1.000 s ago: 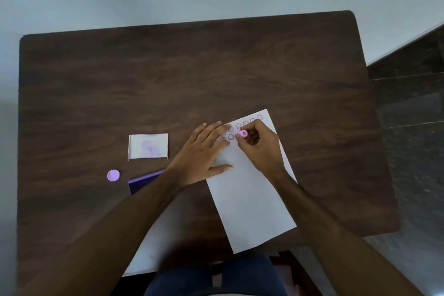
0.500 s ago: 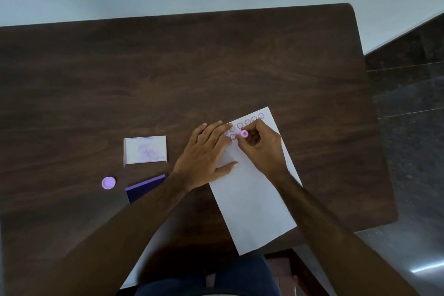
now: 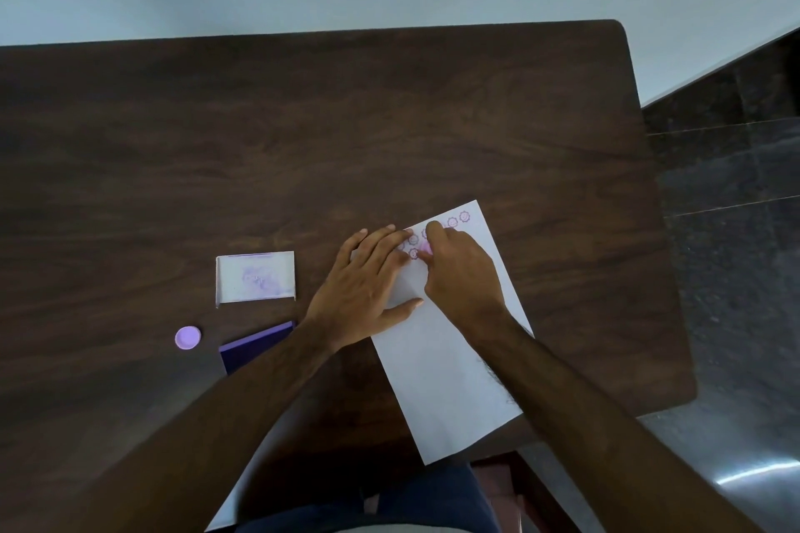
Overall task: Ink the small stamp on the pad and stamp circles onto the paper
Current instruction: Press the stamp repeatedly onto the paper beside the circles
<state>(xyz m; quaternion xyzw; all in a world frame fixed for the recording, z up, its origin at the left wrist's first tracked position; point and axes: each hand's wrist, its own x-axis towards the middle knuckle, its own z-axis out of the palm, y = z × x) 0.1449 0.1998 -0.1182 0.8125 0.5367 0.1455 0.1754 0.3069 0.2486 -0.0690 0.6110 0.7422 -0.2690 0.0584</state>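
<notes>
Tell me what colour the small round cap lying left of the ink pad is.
Light purple, lilac. The cap shows plainly in the head view.

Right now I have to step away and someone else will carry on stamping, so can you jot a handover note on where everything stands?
Left hand: flat, pinning the paper at its left edge.
Right hand: pinching the small pink stamp, pressed down near the paper's top-left.
Ink pad, open and white with purple stain, lies left of the hands; purple lid in front of it; round lilac cap further left.
Done: a row of circles along the top edge and the start of a second row.
Left: the paper below is blank; re-ink when prints look faint.
</notes>
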